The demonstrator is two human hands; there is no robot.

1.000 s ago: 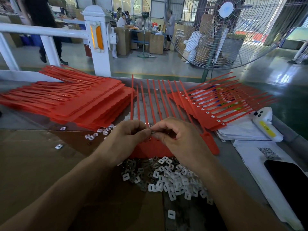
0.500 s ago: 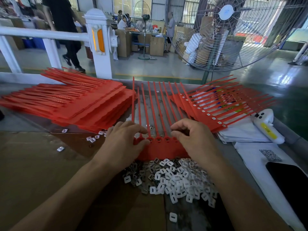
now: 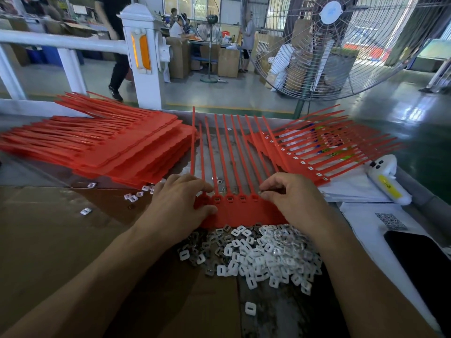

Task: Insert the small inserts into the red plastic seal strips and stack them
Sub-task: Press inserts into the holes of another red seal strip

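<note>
The tabletop (image 3: pixel 61 240) carries a large stack of red strips (image 3: pixel 109 147) well to the left of the left hand (image 3: pixel 179 203), and a fanned stack with inserts fitted (image 3: pixel 317 152) beyond and to the right of the right hand (image 3: pixel 296 203). The working seal strip (image 3: pixel 240 211) lies between the two hands, tails pointing away.

Left grip: fingers and thumb pinch the left end of the strip's header, holding it down. Right grip: curled fingertips pinch a small insert (image 3: pixel 261 192) at a socket near the header's right half.

The loose insert pile (image 3: pixel 263 254) sits just below both grips, touching the strip's near edge.

Risks, by judgement:
- If the left grip slackens, the strip may slide and misalign the socket.
- A tilted insert may jam or seat halfway.
- A wrist sweeping the pile may scatter inserts; several strays (image 3: pixel 131 197) already lie left of the left grip.
</note>
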